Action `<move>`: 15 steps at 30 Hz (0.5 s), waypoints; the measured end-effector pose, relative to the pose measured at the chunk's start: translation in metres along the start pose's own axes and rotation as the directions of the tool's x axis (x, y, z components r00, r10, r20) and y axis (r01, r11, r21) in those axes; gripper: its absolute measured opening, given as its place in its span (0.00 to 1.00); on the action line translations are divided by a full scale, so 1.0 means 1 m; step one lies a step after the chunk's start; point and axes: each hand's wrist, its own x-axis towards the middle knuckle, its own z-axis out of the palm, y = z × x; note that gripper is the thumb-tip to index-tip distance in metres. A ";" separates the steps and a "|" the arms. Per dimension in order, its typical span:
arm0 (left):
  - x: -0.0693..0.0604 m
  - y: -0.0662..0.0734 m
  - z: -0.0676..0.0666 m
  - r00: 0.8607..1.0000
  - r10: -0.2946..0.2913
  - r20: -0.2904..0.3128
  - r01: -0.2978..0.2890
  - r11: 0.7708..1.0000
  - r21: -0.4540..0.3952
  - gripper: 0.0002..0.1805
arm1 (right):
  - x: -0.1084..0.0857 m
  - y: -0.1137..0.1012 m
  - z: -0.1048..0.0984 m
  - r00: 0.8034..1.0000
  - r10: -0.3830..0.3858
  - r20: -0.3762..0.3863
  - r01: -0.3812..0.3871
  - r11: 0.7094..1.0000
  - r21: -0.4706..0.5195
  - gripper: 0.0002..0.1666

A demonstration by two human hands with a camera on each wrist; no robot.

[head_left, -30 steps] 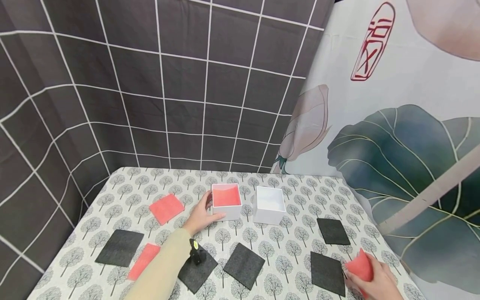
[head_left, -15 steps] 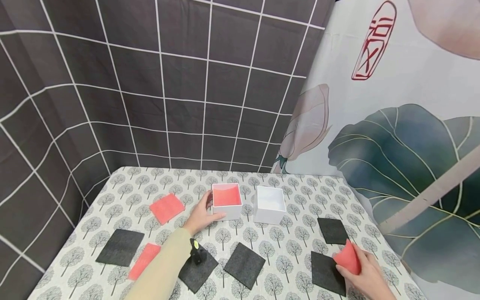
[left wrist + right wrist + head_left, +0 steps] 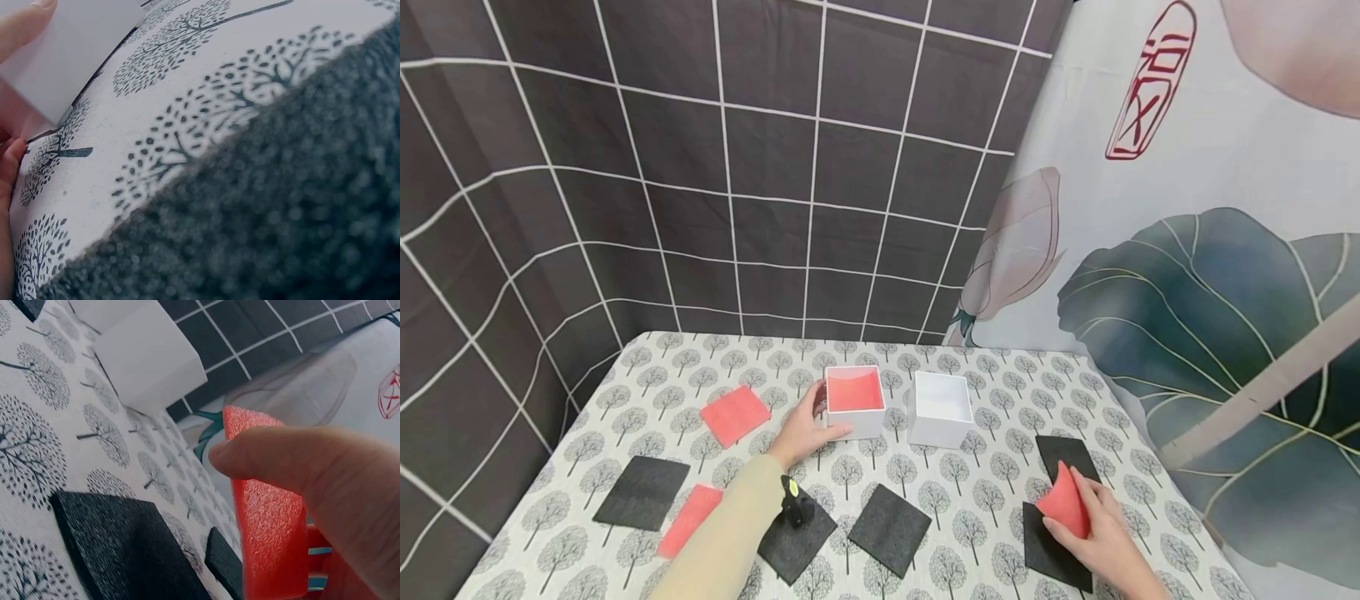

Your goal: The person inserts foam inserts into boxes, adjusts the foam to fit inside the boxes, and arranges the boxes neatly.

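My left hand (image 3: 802,429) grips the left side of a white open box (image 3: 856,425), thumb on its front and fingers on its side. A red felt square (image 3: 853,388) lies inside that box. Over at the right, my right hand (image 3: 1105,533) pinches another red felt square (image 3: 1065,503), which bends between thumb and fingers. It is held above the black felt squares there, one nearer (image 3: 1051,550) and one farther (image 3: 1063,450). In the right wrist view the thumb presses the face of the red felt square (image 3: 269,531).
A second white box (image 3: 940,421) stands right of the first. Loose on the tree-print cloth are red squares (image 3: 735,415) (image 3: 688,521) and black squares (image 3: 642,492) (image 3: 889,531) (image 3: 797,542). A dark grid curtain (image 3: 775,167) hangs behind the table.
My right hand has moved left and slightly away from the body with the red felt square, from the table's right edge to over the black squares. The left hand stays on the box.
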 end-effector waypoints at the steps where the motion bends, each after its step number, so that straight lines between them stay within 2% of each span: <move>1: 0.000 0.000 0.000 1.000 0.006 0.000 -0.006 1.000 -0.006 0.56 | 0.001 -0.001 0.001 1.000 -0.011 -0.007 0.011 1.000 0.003 0.51; 9: -0.001 -0.003 0.001 1.000 0.013 0.004 -0.013 1.000 -0.012 0.57 | 0.003 -0.012 0.008 0.996 -0.078 -0.032 0.079 0.996 0.029 0.50; 15: 0.000 -0.002 0.000 1.000 0.026 0.002 -0.026 0.999 -0.022 0.57 | 0.007 -0.019 0.010 0.995 -0.096 -0.034 0.097 0.995 0.028 0.48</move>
